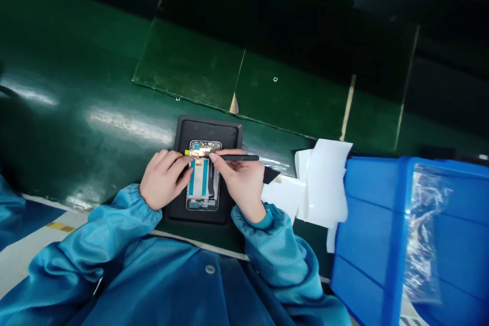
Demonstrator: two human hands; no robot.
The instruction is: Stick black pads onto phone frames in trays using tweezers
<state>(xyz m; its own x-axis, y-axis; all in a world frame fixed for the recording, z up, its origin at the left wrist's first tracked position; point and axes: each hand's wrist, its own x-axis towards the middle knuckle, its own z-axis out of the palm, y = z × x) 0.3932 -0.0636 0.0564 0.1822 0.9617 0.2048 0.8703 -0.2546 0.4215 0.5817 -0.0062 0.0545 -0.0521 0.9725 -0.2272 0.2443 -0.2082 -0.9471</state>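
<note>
An opened phone frame point(204, 178) with blue and silver inner parts lies on a black tray point(225, 130) on the green bench. My left hand point(163, 179) rests at the phone's left edge, fingers curled and pinching a small yellow tab point(187, 153) near its top. My right hand point(241, 179) grips a thin black stylus-like tool point(240, 158), its tip touching the phone's upper part. Both arms wear blue sleeves.
White paper sheets point(319, 183) lie to the right of the tray. A blue plastic bin point(382, 224) with a clear plastic bag point(426, 234) stands at the right. A green mat point(214, 74) with tape edges lies behind the tray.
</note>
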